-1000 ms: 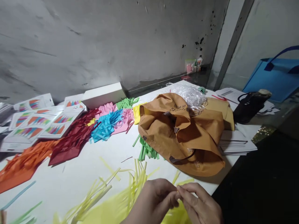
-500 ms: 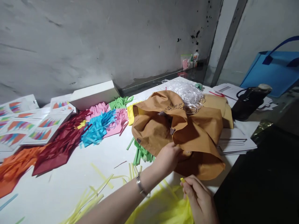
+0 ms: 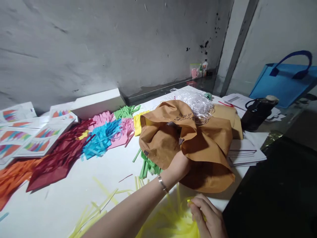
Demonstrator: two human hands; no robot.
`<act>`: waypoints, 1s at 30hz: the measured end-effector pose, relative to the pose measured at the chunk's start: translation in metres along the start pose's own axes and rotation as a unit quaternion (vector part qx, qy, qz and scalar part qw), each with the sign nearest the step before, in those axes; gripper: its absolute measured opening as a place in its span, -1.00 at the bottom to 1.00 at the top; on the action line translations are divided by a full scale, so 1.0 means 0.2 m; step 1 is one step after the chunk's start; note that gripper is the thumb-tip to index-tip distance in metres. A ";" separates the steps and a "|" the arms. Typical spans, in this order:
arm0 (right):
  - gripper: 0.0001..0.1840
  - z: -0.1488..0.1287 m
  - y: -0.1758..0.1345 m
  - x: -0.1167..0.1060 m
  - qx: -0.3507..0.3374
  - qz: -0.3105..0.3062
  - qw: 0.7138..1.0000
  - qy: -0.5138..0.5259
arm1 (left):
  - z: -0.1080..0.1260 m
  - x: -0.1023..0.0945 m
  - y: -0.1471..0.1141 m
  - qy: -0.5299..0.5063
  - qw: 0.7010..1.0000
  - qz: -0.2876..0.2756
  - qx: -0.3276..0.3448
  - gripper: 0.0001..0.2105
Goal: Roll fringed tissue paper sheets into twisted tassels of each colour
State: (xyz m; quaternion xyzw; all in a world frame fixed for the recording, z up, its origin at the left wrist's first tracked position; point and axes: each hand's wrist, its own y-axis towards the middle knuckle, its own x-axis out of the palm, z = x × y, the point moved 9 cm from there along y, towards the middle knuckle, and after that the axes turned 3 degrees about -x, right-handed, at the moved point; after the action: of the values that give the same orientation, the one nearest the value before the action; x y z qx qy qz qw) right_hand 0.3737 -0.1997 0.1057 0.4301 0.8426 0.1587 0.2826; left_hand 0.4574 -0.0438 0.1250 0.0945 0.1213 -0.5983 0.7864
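My left hand (image 3: 180, 165), with a metal bracelet on its wrist, reaches into a fold of the crumpled brown fabric bag (image 3: 208, 140). Its fingers are hidden inside the fabric, which carries dark printed characters. Lower right, my right hand (image 3: 206, 211) is closed in a pinch on yellow tissue paper (image 3: 170, 219) cut into fringe strips; a small yellow end sticks out between thumb and fingers. Loose pale yellow strips (image 3: 90, 215) lie on the table beside my left forearm. Green fringed paper (image 3: 150, 167) pokes out from under the bag.
Dark red (image 3: 58, 155), blue (image 3: 102, 137) and orange fringed tissue (image 3: 17, 177) lie to the left, near printed cards (image 3: 37, 145) and a white box (image 3: 97, 104). Behind the bag sits shredded silvery film (image 3: 194, 100). At right are stacked papers (image 3: 247, 157), a black bottle (image 3: 257, 114) and a blue bag (image 3: 284, 82).
My left hand has pushed deeper into the brown bag, so its fingers are now covered. The right hand still pinches the yellow tissue. The view has shifted slightly.
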 end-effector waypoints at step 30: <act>-0.73 -0.76 -0.05 0.71 -0.157 -0.322 0.934 -0.005 | -0.17 -0.57 -1.69 -0.222 0.932 0.277 -0.080 -0.69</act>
State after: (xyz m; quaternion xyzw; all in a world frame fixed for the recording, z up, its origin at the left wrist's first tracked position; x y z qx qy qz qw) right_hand 0.2068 -0.0937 0.1717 0.0869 0.8987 0.1874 0.3869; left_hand 0.0996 -0.0188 0.1265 -0.0741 -0.0396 -0.3510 0.9326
